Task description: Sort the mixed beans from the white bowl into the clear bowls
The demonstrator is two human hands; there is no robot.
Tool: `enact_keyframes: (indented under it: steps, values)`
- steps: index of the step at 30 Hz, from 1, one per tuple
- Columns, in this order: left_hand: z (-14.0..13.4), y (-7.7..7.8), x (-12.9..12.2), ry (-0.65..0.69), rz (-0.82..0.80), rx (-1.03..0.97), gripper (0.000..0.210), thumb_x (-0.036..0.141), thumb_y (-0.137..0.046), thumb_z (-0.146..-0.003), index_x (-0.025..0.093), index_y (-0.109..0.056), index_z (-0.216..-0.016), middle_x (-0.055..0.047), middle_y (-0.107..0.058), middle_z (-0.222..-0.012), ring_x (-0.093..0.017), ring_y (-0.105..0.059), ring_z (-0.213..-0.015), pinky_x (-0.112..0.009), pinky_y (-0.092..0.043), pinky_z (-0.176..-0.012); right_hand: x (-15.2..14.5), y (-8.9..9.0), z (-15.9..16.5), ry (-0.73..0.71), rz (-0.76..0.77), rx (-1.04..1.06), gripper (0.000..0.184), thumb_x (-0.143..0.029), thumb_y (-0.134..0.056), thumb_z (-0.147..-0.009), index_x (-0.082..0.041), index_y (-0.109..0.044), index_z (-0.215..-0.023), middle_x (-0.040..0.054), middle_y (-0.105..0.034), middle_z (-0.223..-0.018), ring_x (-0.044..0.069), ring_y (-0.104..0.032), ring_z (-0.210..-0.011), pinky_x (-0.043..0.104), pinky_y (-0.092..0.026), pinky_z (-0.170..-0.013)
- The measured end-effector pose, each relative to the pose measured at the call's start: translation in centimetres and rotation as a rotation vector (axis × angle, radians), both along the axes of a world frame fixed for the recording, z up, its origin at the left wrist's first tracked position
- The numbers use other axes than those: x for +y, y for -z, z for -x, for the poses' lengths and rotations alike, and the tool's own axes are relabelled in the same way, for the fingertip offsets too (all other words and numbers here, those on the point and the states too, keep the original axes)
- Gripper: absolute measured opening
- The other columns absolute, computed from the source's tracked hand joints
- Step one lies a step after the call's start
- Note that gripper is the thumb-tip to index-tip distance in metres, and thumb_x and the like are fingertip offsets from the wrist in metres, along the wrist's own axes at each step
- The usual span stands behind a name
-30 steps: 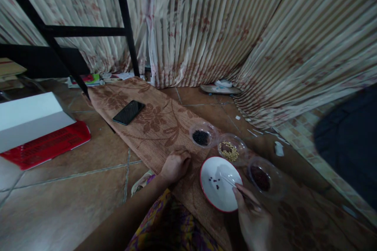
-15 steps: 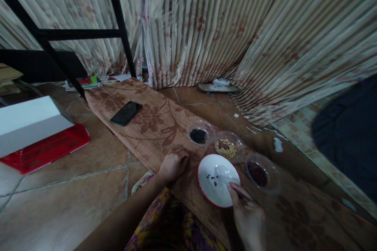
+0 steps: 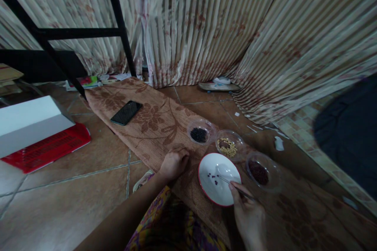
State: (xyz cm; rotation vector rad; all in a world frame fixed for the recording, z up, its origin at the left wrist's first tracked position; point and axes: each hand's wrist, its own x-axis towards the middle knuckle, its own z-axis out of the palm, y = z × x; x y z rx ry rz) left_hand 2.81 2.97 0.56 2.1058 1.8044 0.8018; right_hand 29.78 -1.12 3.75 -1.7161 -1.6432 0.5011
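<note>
1. The right hand [image 3: 249, 219] is cut off at the wrist by the bottom edge, and its fingers cover the back end of the thin tweezers-like tool [image 3: 235, 187].
2. The few dark specks [image 3: 213, 176] in the white red-rimmed plate [image 3: 206, 190] are too small to identify.
3. The large dark fabric shape [image 3: 347, 137] runs past the right edge; its nature cannot be told.
4. The white flat box [image 3: 29, 119] is cut by the left edge and hides part of the red plastic tray [image 3: 50, 147].

Bare forearms, no sleeves; lap garment [image 3: 173, 227] in yellow and purple floral print.
</note>
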Motion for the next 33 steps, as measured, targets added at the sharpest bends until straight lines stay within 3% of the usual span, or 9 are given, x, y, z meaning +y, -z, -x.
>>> enact_keyframes:
  steps: [9,13,16,19,24,28,33]
  values:
    - [-0.1,-0.2,0.0,-0.006,0.007,0.009,0.014,0.019,-0.05,-0.092,0.022,-0.063,-0.088,-0.003,-0.069,-0.09,-0.017,-0.064,-0.085,-0.029,-0.047,-0.08,-0.1,0.6,0.2,0.001,0.015,0.027,0.044,-0.059,-0.054,-0.085,-0.021,-0.075,-0.085,0.0078,-0.076,-0.089,0.025,-0.07,-0.084,0.034,-0.051,-0.076]
    - [0.0,-0.3,0.0,-0.002,0.012,-0.001,0.014,0.019,-0.05,-0.091,0.021,-0.063,-0.087,-0.003,-0.07,-0.09,-0.016,-0.064,-0.082,-0.028,-0.047,-0.077,0.1,-0.3,-0.4,0.095,-0.058,0.054,0.048,-0.063,-0.055,-0.082,-0.02,-0.075,-0.083,0.0091,-0.076,-0.088,0.026,-0.07,-0.082,0.033,-0.052,-0.074]
    - [0.1,-0.3,0.0,0.001,0.019,-0.011,0.014,0.018,-0.05,-0.091,0.022,-0.063,-0.088,-0.003,-0.07,-0.091,-0.016,-0.064,-0.084,-0.028,-0.047,-0.079,0.9,-1.9,-2.6,0.173,-0.119,0.048,0.046,-0.061,-0.058,-0.08,-0.018,-0.075,-0.082,0.01,-0.076,-0.088,0.026,-0.07,-0.083,0.033,-0.052,-0.074]
    - [0.2,-0.2,0.1,0.0,0.034,-0.009,0.015,0.019,-0.05,-0.091,0.022,-0.064,-0.088,-0.003,-0.071,-0.092,-0.017,-0.064,-0.086,-0.029,-0.047,-0.08,2.2,-2.8,-6.1,0.337,-0.229,-0.014,0.044,-0.056,-0.061,-0.08,-0.015,-0.076,-0.082,0.0127,-0.075,-0.086,0.027,-0.07,-0.081,0.033,-0.052,-0.072]
    - [0.2,-0.1,0.2,-0.019,0.051,-0.009,0.017,0.022,-0.048,-0.093,0.022,-0.065,-0.093,-0.004,-0.07,-0.093,-0.019,-0.064,-0.088,-0.031,-0.048,-0.082,4.1,-1.4,-10.3,0.43,-0.194,-0.13,0.043,-0.051,-0.063,-0.078,-0.011,-0.075,-0.069,0.0153,-0.072,-0.067,0.031,-0.069,-0.07,0.036,-0.05,-0.067]
    - [0.2,-0.1,0.2,-0.033,0.051,-0.001,0.016,0.022,-0.05,-0.092,0.023,-0.065,-0.093,-0.003,-0.07,-0.095,-0.019,-0.065,-0.089,-0.031,-0.047,-0.082,3.4,-0.9,-9.5,0.491,-0.198,0.047,0.044,-0.051,-0.069,-0.074,-0.009,-0.076,-0.082,0.0173,-0.075,-0.082,0.03,-0.07,-0.08,0.036,-0.052,-0.075]
    - [0.2,0.0,0.1,-0.03,0.035,-0.003,0.016,0.022,-0.051,-0.092,0.023,-0.066,-0.094,-0.003,-0.071,-0.093,-0.018,-0.065,-0.088,-0.03,-0.048,-0.082,0.9,-2.2,-5.5,0.43,-0.122,0.272,0.041,-0.05,-0.072,-0.072,-0.013,-0.076,-0.088,0.0148,-0.076,-0.093,0.029,-0.07,-0.09,0.037,-0.053,-0.081]
